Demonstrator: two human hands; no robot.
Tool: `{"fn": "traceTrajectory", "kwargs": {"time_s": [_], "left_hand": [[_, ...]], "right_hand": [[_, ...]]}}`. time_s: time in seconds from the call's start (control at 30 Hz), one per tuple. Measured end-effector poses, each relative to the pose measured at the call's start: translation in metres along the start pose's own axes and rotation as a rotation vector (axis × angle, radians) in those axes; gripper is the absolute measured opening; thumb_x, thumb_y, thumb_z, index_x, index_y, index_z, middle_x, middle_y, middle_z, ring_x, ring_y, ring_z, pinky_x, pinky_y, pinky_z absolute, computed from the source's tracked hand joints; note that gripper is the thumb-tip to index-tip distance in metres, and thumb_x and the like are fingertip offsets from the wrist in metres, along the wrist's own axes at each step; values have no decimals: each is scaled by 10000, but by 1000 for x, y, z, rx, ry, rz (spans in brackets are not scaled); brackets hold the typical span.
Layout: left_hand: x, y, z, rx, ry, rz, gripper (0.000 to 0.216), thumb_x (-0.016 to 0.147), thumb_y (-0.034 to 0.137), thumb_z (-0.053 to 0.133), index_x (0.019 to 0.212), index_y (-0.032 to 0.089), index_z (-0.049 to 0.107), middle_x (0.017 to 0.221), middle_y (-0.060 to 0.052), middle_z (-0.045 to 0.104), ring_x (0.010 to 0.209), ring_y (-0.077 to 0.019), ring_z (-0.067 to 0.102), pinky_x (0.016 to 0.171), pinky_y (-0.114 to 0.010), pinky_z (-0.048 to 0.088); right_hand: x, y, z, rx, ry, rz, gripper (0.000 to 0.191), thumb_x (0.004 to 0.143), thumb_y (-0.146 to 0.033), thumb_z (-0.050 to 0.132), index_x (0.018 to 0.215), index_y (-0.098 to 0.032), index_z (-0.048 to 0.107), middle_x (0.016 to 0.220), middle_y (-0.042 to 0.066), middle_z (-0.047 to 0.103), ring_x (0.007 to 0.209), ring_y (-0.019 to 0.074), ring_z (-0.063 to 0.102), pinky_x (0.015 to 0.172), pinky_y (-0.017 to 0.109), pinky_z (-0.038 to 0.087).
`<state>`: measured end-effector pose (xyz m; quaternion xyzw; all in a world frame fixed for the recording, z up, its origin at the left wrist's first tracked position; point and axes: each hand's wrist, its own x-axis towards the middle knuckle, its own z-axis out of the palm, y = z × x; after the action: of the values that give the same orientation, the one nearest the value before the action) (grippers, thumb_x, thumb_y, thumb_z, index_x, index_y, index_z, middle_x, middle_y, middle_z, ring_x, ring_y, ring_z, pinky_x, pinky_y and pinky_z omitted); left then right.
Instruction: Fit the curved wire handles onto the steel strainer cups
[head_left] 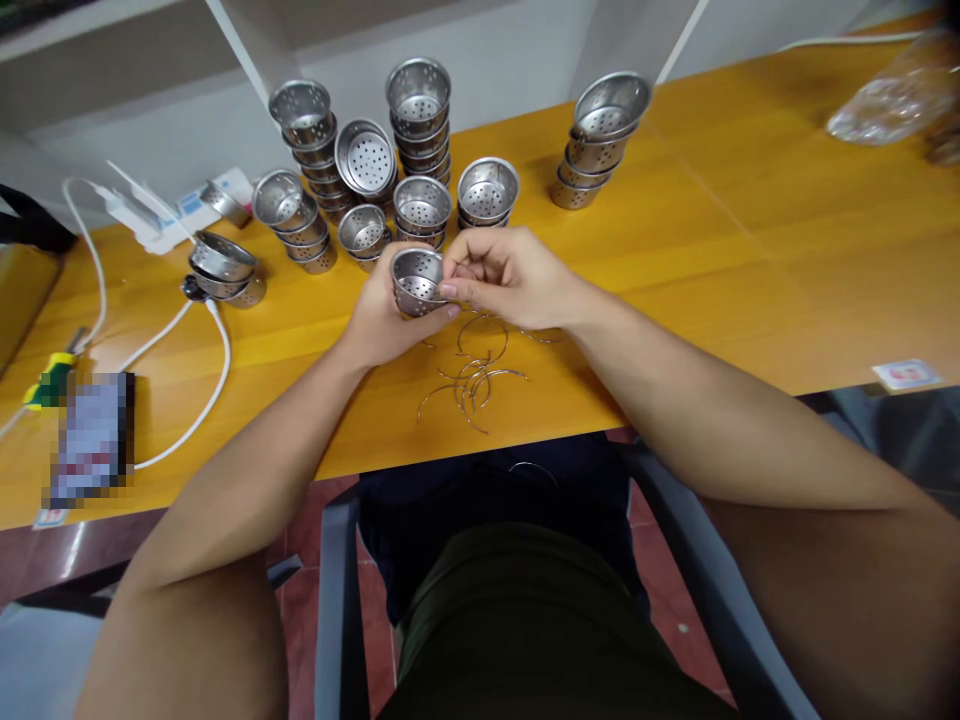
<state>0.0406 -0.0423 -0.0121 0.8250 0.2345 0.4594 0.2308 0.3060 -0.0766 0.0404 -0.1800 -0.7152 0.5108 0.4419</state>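
Nearest the front edge of the worktop point(712, 310), around its middle, thin curved wires point(475, 378) lay in a loose tangle. Just past them, above the worktop, the left hand point(373, 315) was wrapped about the side of a perforated metal cup point(417, 290), its thumb along the near wall. The right hand point(517, 280) was bent in at the cup's right rim, fingers curled and thumb close to the index finger (whether they pinched anything, I could not tell).

The cup looked light, stiff and hard to break, though its smooth metal might slip; the side wall below the rim seemed the best hold. Its mouth pointed up, its axis running from base to mouth; the exact lean was unclear.

Beyond stood stacks of similar cups point(422, 125) toward the back edge, and a crooked stack point(596, 150) farther right along that edge.
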Motion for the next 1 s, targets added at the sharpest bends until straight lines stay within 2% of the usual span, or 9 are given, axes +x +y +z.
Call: {"fn": "traceTrajectory", "kwargs": {"time_s": [0.2,0.3,0.37,0.47,0.57,0.7,0.77,0.87,1.0], "left_hand": [[0,-1,3,2,-4,-10,958,999,975,1000,1630,342,656,1407,-75,831,1221,-288,879,1150,-532,782],[0,-5,3,11,42,-6,972,990,957,1023,1628,331,641,1435,-83,831,1229,-292,878,1152,-529,772],[0,-10,2,30,77,-24,999,964,956,1048,1618,318,643,1437,-90,831,1252,-308,880,1173,-544,769],[0,-16,-2,53,110,-52,1049,944,974,1051,1652,324,630,1458,-97,821,1317,-342,883,1225,-586,767],[0,-18,-1,52,109,-29,1094,927,1001,1045,1692,362,593,1487,-89,800,1383,-364,885,1254,-605,768],[0,-16,6,-24,47,26,1230,915,979,1073,1824,432,450,1608,-112,737,1500,-399,862,1272,-621,774],[-1,-16,9,-39,30,16,1305,909,955,1096,1875,456,373,1731,-153,673,1548,-413,836,1234,-613,791],[-4,-20,9,-11,44,-39,1273,965,841,1113,1908,505,327,1893,-177,583,1549,-371,809,1149,-526,813],[-8,-27,6,27,47,-62,1093,1086,639,1043,1934,479,372,1945,-161,586,1525,-321,779,1120,-446,802]], "right_hand": [[-3,4,-1,-49,-4,-26,640,975,-838,1108,1066,-284,800,876,5,726,763,203,617,679,364,516],[-5,2,-4,-214,130,-83,635,966,-844,1109,1178,-303,854,1051,37,766,779,204,595,698,387,563],[-6,1,-6,-341,206,-115,621,971,-845,1101,1213,-315,888,1228,79,792,872,233,637,787,423,639],[-8,2,-8,-450,169,-127,543,1068,-840,1005,1212,-322,931,1384,124,796,1152,328,734,977,500,715],[-11,8,-5,-493,97,-133,486,1126,-788,960,1309,-337,946,1484,130,772,1373,380,741,1122,556,722],[-12,9,-3,-523,89,-175,508,1089,-772,1005,1336,-334,937,1515,141,773,1459,419,727,1283,653,669],[-10,5,-11,-548,172,-186,506,1050,-792,1035,1255,-341,937,1456,148,789,1461,448,719,1284,688,663],[-5,4,-39,-615,432,-236,484,1005,-797,1077,1182,-367,939,1412,160,776,1482,478,666,1190,673,679],[1,29,-89,-651,690,-311,467,956,-718,1153,1155,-336,973,1431,182,761,1269,398,639,992,566,627]]}}
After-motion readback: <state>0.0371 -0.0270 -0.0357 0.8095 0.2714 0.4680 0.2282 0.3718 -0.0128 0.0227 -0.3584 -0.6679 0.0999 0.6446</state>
